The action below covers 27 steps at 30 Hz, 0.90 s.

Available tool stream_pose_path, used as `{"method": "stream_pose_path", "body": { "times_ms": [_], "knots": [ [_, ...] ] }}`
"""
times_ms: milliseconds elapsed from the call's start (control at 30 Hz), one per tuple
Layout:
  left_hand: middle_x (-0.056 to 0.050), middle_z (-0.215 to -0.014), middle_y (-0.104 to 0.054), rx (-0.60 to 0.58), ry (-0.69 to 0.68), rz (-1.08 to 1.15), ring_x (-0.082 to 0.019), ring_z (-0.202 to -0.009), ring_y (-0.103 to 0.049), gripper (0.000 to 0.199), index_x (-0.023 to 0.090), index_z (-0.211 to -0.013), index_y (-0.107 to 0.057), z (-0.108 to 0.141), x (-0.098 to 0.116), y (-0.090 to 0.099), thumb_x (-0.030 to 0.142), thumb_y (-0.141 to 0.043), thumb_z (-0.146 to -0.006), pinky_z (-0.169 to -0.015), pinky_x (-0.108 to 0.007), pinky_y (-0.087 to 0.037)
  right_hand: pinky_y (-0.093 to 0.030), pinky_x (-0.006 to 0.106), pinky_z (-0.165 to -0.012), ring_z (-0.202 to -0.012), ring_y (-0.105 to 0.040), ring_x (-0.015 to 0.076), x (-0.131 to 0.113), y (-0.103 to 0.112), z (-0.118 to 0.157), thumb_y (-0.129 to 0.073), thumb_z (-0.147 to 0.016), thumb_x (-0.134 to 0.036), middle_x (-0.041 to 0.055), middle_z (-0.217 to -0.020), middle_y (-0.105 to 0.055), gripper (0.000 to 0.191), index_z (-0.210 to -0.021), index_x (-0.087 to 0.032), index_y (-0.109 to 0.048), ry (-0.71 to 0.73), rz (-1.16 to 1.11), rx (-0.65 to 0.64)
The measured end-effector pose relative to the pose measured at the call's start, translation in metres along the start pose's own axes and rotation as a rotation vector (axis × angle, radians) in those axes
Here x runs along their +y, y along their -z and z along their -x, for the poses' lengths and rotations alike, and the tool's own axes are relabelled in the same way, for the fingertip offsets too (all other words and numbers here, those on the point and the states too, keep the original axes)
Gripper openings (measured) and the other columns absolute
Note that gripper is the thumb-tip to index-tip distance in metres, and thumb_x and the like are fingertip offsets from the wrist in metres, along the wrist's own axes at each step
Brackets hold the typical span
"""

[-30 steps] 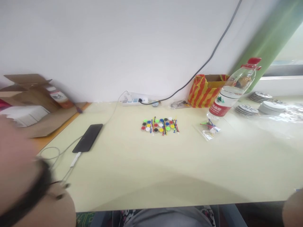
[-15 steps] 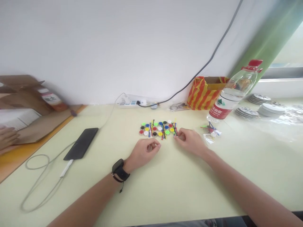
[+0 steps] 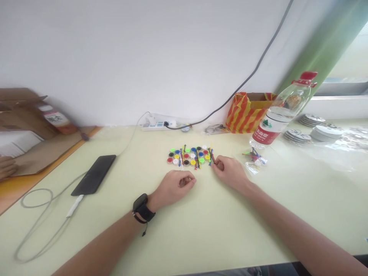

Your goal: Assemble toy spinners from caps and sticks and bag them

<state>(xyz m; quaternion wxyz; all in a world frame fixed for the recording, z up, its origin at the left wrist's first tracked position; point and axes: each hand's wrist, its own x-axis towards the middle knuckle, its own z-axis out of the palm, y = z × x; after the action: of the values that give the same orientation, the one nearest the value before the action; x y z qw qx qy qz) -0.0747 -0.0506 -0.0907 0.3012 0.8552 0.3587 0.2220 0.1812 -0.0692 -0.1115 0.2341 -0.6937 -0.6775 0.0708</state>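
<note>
Both hands have come in beside the coloured discs [image 3: 193, 162] and plastic arrows [image 3: 212, 156], which lie mid-bench [image 3: 230, 237], nearer the wall-side edge. The left hand [image 3: 171, 188] is curled, fingertips together, visibly empty; the right hand [image 3: 232, 172] nearly pinches at the rightmost arrows, its hold unclear.

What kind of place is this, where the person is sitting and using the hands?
Probably a small workshop for assembling or packing by hand: small coloured discs lie in rows, round flat pieces stand stacked, and another person's hand rests at the left.
</note>
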Motion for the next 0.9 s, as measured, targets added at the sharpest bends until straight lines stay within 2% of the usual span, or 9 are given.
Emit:
{"method": "stream_pose_path", "body": {
  "times_ms": [367, 533, 700, 800, 900],
  "knots": [
    [0.002, -0.069, -0.063, -0.023, -0.013, -0.032, -0.012, -0.060, -0.050, 0.021, 0.021, -0.085, -0.070, 0.001, -0.001, 0.001, 0.032, -0.055, -0.095, -0.057, -0.023, -0.038, -0.030, 0.028, -0.056, -0.057, -0.054, 0.0172, 0.015, 0.008, -0.007, -0.055, -0.090, -0.041, 0.0004, -0.063, -0.062, 0.022, -0.079, -0.023, -0.061, -0.034, -0.017, 0.132],
    [0.001, -0.069, -0.065, -0.026, -0.012, -0.035, -0.013, -0.061, -0.051, 0.021, 0.021, -0.085, -0.070, 0.001, -0.001, 0.001, 0.032, -0.056, -0.095, -0.057, -0.024, -0.038, -0.032, 0.028, -0.057, -0.059, -0.056, 0.0165, 0.021, 0.011, -0.008, -0.057, -0.088, -0.040, 0.0002, -0.066, -0.063, 0.021, -0.081, -0.022, -0.063, -0.013, 0.003, 0.142],
    [0.001, -0.069, -0.064, -0.016, -0.018, -0.027, -0.013, -0.060, -0.051, 0.021, 0.021, -0.084, -0.070, 0.001, -0.003, 0.000, 0.032, -0.056, -0.095, -0.057, -0.024, -0.038, -0.036, 0.029, -0.061, -0.069, -0.062, 0.0190, 0.029, 0.013, -0.015, -0.055, -0.091, -0.035, 0.0029, -0.082, -0.071, 0.017, -0.092, -0.023, -0.067, 0.004, 0.068, 0.092],
    [0.002, -0.067, -0.063, -0.017, -0.013, -0.019, -0.013, -0.059, -0.050, 0.021, 0.021, -0.085, -0.071, 0.001, -0.004, -0.001, 0.032, -0.056, -0.094, -0.057, -0.024, -0.038, -0.040, 0.029, -0.068, -0.086, -0.065, 0.0210, 0.032, 0.013, -0.032, -0.047, -0.095, -0.022, 0.0064, -0.102, -0.073, 0.023, -0.105, -0.023, -0.068, 0.048, 0.090, 0.025],
    [0.001, -0.067, -0.063, -0.024, -0.007, -0.016, -0.013, -0.059, -0.050, 0.021, 0.021, -0.085, -0.071, 0.000, -0.004, 0.000, 0.033, -0.056, -0.094, -0.056, -0.023, -0.038, -0.040, 0.029, -0.074, -0.102, -0.064, 0.0225, 0.032, 0.011, -0.054, -0.043, -0.097, -0.017, 0.0088, -0.115, -0.070, 0.031, -0.118, -0.022, -0.065, 0.111, 0.192, -0.054]
  ]
}}
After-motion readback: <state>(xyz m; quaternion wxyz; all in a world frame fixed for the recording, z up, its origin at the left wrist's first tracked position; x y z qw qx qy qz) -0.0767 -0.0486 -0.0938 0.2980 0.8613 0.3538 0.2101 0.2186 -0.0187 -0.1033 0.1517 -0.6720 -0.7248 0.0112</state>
